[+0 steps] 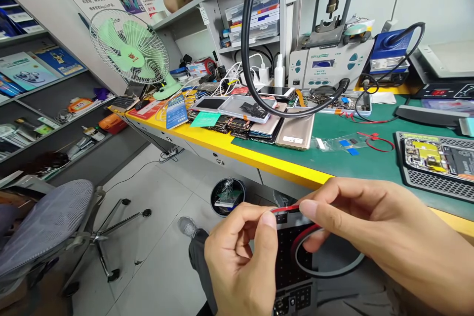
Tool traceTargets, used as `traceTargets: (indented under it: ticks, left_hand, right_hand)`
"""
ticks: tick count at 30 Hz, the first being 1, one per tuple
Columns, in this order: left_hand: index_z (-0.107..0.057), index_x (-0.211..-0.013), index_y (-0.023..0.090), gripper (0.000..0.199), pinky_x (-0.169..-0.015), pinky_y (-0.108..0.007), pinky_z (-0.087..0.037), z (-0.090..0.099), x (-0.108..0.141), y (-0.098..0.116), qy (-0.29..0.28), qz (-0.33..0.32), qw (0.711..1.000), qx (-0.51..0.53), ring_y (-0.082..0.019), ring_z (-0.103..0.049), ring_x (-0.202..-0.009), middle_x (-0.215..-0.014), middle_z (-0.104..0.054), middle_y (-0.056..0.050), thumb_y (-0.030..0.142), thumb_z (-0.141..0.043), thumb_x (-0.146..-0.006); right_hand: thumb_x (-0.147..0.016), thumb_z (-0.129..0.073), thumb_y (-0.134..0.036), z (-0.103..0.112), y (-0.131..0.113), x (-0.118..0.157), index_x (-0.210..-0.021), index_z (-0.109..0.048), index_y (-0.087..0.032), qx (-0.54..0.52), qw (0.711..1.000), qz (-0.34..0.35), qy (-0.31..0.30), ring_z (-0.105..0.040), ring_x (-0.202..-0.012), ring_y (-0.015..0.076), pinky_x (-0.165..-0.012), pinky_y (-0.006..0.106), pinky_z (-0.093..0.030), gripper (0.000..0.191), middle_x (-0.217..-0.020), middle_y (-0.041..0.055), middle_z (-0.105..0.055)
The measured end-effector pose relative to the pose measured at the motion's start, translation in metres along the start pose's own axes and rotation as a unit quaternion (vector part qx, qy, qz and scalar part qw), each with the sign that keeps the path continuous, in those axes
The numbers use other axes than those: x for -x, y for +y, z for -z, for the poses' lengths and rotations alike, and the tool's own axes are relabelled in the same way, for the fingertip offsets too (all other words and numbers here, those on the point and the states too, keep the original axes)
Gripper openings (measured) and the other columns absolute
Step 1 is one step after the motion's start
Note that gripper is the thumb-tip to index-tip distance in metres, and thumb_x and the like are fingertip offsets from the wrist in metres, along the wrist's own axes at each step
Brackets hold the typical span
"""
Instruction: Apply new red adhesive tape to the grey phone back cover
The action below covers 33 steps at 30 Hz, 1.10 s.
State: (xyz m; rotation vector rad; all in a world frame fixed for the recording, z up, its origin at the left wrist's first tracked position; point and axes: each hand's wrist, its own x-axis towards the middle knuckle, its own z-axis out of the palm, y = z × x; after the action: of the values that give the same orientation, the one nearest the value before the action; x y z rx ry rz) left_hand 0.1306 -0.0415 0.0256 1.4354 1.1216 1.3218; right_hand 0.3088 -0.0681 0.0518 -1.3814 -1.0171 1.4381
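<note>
A short red strip of narrow tape (286, 209) stretches between my two hands, above the floor in front of the bench. My left hand (246, 256) pinches its left end between thumb and forefinger. Thumb and forefinger of my right hand (355, 212) close on the other end. Beneath the right hand hangs a thin ring-shaped roll of tape (328, 273), red on its upper left part and grey-white along the bottom. One right fingertip reaches into the ring, and the hand hides its upper right part.
On the green mat (370, 165) lie an opened phone (437, 158) on a black holder, a red loop (381, 145) and stacked phones (294, 131). A thick black cable (246, 34) arches ahead. A bin (227, 197), an office chair (62, 227) and a green fan (129, 49) are leftward.
</note>
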Motion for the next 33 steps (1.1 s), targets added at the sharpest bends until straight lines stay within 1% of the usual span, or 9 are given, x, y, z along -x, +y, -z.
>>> traceTargets:
  ticks: [3, 8, 12, 17, 24, 26, 30, 33]
  left_hand:
    - [-0.076, -0.073, 0.021, 0.022, -0.054, -0.017, -0.046, -0.003, 0.001, 0.001, -0.001, 0.014, 1.0, 0.023, -0.01, -0.056, -0.058, -0.062, -0.066, 0.002, 0.031, -0.071, -0.092]
    - [-0.076, -0.072, 0.022, 0.025, -0.056, -0.016, -0.042, -0.009, 0.005, 0.006, 0.037, 0.064, 0.997, 0.04, -0.008, -0.051, -0.06, -0.063, -0.061, 0.003, 0.04, -0.075, -0.089]
    - [-0.079, -0.076, 0.023, 0.023, -0.055, -0.015, -0.045, -0.005, 0.003, 0.003, 0.007, 0.035, 0.999, 0.026, -0.009, -0.057, -0.06, -0.065, -0.067, 0.002, 0.041, -0.075, -0.09]
    - [-0.081, -0.079, 0.023, 0.02, -0.056, -0.015, -0.05, 0.002, -0.002, -0.001, -0.036, -0.003, 0.999, 0.019, -0.01, -0.063, -0.059, -0.065, -0.071, 0.001, 0.034, -0.073, -0.093]
    - [-0.081, -0.078, 0.023, 0.019, -0.056, -0.015, -0.05, 0.001, -0.003, 0.001, -0.045, -0.015, 0.999, 0.003, -0.011, -0.063, -0.059, -0.064, -0.071, 0.001, 0.029, -0.071, -0.094]
    - [-0.081, -0.078, 0.024, 0.018, -0.057, -0.015, -0.05, -0.002, -0.001, 0.003, -0.031, -0.006, 1.0, 0.001, -0.011, -0.062, -0.06, -0.064, -0.071, 0.001, 0.03, -0.072, -0.092]
    - [-0.08, -0.073, 0.025, 0.018, -0.059, -0.015, -0.048, -0.011, 0.005, 0.009, 0.041, 0.043, 0.998, 0.005, -0.01, -0.059, -0.061, -0.064, -0.068, 0.003, 0.034, -0.075, -0.088]
    - [-0.08, -0.074, 0.025, 0.019, -0.058, -0.017, -0.047, -0.014, 0.008, 0.012, 0.056, 0.039, 0.997, -0.025, -0.01, -0.056, -0.059, -0.063, -0.067, 0.002, 0.038, -0.075, -0.087]
  right_hand:
    - [-0.083, -0.08, -0.064, 0.0, 0.0, -0.001, -0.073, -0.078, -0.026, 0.0, 1.0, -0.002, -0.001, -0.074, -0.071, 0.0181, -0.068, 0.019, -0.057, 0.039, -0.073, 0.0033, -0.08]
    - [-0.083, -0.08, -0.065, 0.0, -0.002, -0.004, -0.076, -0.077, -0.024, -0.002, 1.0, -0.004, 0.005, -0.073, -0.072, 0.0182, -0.069, 0.021, -0.054, 0.042, -0.074, 0.0036, -0.08]
    - [-0.084, -0.078, -0.066, -0.001, -0.002, -0.004, -0.077, -0.077, -0.023, -0.006, 1.0, -0.003, 0.009, -0.072, -0.072, 0.0183, -0.068, 0.023, -0.052, 0.044, -0.075, 0.0039, -0.08]
    - [-0.083, -0.079, -0.065, -0.001, -0.002, -0.002, -0.078, -0.076, -0.021, -0.01, 1.0, -0.006, 0.005, -0.073, -0.073, 0.02, -0.067, 0.025, -0.051, 0.044, -0.076, 0.0046, -0.08]
    - [-0.083, -0.078, -0.065, 0.0, -0.005, 0.002, -0.081, -0.077, -0.022, -0.008, 1.0, -0.009, 0.006, -0.072, -0.075, 0.0217, -0.071, 0.028, -0.053, 0.043, -0.078, 0.0046, -0.079]
    - [-0.083, -0.078, -0.066, 0.001, -0.006, 0.003, -0.08, -0.077, -0.022, -0.005, 1.0, -0.008, 0.006, -0.072, -0.075, 0.0222, -0.071, 0.029, -0.053, 0.045, -0.077, 0.005, -0.079]
    - [-0.082, -0.078, -0.068, 0.002, -0.006, 0.003, -0.077, -0.077, -0.022, -0.001, 1.0, -0.002, 0.01, -0.072, -0.072, 0.0212, -0.07, 0.027, -0.053, 0.046, -0.072, 0.0045, -0.078]
    - [-0.083, -0.079, -0.065, 0.002, -0.007, 0.003, -0.078, -0.078, -0.023, 0.005, 1.0, 0.006, 0.015, -0.072, -0.071, 0.0201, -0.068, 0.025, -0.054, 0.042, -0.072, 0.0036, -0.078]
